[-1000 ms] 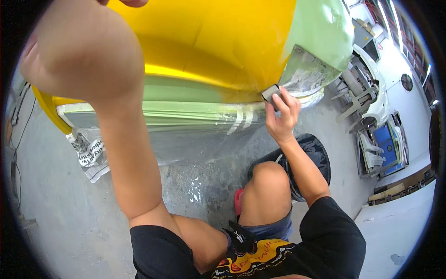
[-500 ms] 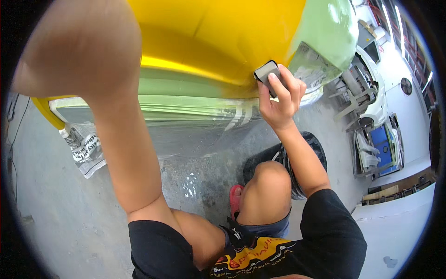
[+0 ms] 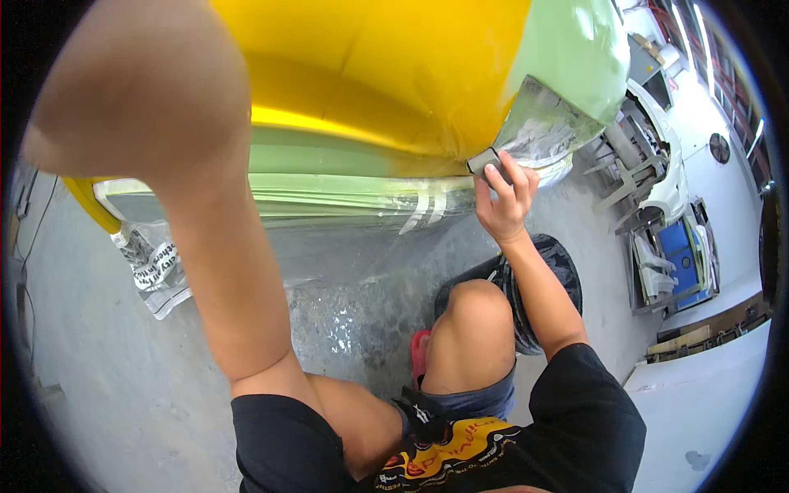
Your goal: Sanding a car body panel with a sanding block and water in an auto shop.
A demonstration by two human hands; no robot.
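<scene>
My right hand (image 3: pixel 506 205) is closed round a small grey sanding block (image 3: pixel 482 162) with a dark edge. The block lies against the lower corner of a glossy yellow vehicle panel (image 3: pixel 386 57), beside pale green paint. My left hand (image 3: pixel 140 86) looms large and blurred at the upper left, close to the camera; its fingers cannot be made out. Below the yellow, a pale green band (image 3: pixel 316 154) runs along the body. Masking tape (image 3: pixel 329 187) and clear plastic sheeting (image 3: pixel 362 242) hang under it. Masking paper (image 3: pixel 546 115) under plastic covers a patch to the right of the block.
Near my bent knee stands a black round container (image 3: pixel 546 279). Wet spots mark the grey concrete floor (image 3: pixel 341 324). Printed plastic wrap (image 3: pixel 160 275) hangs at the left. Racks (image 3: pixel 629 177), a white car body part (image 3: pixel 662 164) and a wall fan (image 3: pixel 719 148) stand along the right.
My right hand has slid the sanding block down and slightly right, toward the panel's lower edge. My left arm has barely moved.
</scene>
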